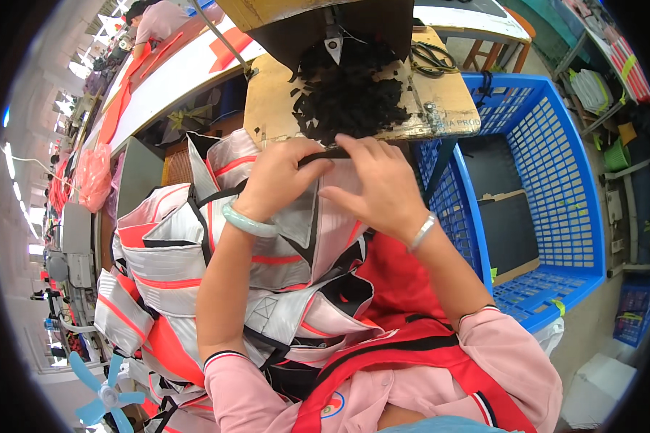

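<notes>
Both my hands are at the near edge of a wooden worktop (282, 108). My left hand (285, 173) is closed around the black-edged rim of a white and grey fabric bag (296, 224) with red piping. My right hand (386, 184) holds the same bag farther right, its thumb on the near side and its fingers over the black edging. A heap of black scraps (354, 105) lies just beyond my fingertips. Above the heap is a pointed metal tip (333, 49) of a brown machine. The far side of the bag's rim is hidden.
Several similar bags (170, 267) pile up over my lap and to the left. A blue plastic crate (570, 180) with dark flat sheets stands at my right. Behind the worktop, a white table (188, 68) carries red strips, with another person (159, 22) at its far end.
</notes>
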{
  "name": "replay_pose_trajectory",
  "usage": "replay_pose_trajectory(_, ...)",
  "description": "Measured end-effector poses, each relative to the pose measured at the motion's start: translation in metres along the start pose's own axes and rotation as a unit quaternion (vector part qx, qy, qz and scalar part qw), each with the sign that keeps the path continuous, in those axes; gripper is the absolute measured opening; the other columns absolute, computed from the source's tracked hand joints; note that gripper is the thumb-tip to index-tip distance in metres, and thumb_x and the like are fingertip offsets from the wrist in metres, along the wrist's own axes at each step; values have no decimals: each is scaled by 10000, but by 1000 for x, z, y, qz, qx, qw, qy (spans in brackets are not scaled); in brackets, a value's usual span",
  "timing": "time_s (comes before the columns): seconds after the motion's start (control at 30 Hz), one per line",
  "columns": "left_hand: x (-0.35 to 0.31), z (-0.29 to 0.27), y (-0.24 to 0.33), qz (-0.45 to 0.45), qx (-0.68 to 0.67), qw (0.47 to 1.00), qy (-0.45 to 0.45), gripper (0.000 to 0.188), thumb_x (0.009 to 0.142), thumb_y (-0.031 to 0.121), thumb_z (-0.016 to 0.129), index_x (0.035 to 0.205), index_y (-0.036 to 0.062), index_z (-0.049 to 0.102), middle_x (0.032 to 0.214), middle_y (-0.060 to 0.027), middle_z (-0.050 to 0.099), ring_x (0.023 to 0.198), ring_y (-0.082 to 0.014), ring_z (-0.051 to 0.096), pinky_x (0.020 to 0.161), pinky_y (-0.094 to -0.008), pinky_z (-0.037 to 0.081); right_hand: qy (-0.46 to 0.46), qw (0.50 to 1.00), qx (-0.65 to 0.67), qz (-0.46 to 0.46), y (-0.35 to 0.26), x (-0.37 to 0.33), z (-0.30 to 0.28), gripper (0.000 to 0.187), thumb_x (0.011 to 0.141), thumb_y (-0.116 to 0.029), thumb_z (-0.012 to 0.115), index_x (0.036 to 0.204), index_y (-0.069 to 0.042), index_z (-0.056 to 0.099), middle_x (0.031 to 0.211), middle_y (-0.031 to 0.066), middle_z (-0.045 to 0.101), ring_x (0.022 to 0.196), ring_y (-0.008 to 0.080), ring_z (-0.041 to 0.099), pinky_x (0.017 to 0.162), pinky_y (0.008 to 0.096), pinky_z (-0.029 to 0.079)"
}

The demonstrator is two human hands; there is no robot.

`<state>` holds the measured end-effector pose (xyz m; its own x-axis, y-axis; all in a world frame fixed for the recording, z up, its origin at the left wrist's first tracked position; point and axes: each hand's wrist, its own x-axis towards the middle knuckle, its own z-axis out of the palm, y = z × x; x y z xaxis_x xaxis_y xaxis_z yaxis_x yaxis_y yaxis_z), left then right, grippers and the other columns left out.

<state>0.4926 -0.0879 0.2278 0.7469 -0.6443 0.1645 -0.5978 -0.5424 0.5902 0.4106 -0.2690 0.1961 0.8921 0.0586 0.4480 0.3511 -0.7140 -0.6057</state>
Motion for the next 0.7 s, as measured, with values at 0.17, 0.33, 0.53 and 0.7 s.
replay_pose_trajectory(0.17,-11,1,4,-59,-36,997,-36,237,815,202,677,943,2,690,820,-193,665,725,-338,637,638,-372,483,-15,985,162,57,26,3,5,224,780,-179,689,885,12,635,783,146,640,694,260,629,640,319,495)
replay_pose_trajectory(0.33,-4,0,29,-36,-42,998,30,217,819,170,671,947,-5,680,776,-163,668,690,-269,645,632,-334,484,-38,965,259,19,35,21,-33,171,841,-115,665,942,21,646,773,43,626,717,105,582,635,256,469)
replay_pose_trajectory(0.53,34,-19,52,-36,-116,990,74,200,828,131,660,924,-44,659,764,-74,664,704,-109,590,659,-258,474,-32,976,213,16,37,60,-69,183,853,-124,645,948,33,641,755,35,627,721,71,560,650,233,465)
replay_pose_trajectory(0.7,63,-18,15,-26,-121,990,62,242,863,171,677,934,-60,664,757,12,623,695,-45,504,623,-217,415,-9,967,245,63,58,84,-46,308,794,-230,665,939,42,671,722,128,661,666,156,605,644,297,485)
